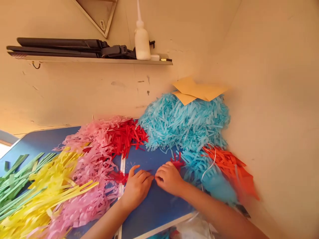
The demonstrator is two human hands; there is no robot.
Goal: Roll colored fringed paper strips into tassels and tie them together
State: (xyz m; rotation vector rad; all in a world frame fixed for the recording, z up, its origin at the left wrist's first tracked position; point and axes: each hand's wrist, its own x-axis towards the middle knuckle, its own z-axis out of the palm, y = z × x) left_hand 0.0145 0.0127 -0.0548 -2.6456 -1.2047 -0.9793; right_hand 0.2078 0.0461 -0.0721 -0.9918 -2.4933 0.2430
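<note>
My left hand (140,184) and my right hand (168,177) are close together over the blue table, fingers closed in a pinch. Between them runs a thin twisted piece of red fringed tissue paper. Its red fringe (119,177) sticks out to the left of my left hand, and more fringe (177,162) shows behind my right hand. My fingers cover most of the middle part. A pile of red tissue strips (126,134) lies beyond my left hand. Light blue fringed tissue paper (184,122) is heaped behind my right hand, with a white string (208,167) hanging over it.
Pink (92,172), yellow (57,179) and green (15,186) paper fringes cover the table's left side. Orange paper (236,169) lies at the right by the wall. Yellow-orange sheets (199,90) top the blue heap. A wall shelf (104,61) bears a hair straightener (62,48) and a white bottle (142,43).
</note>
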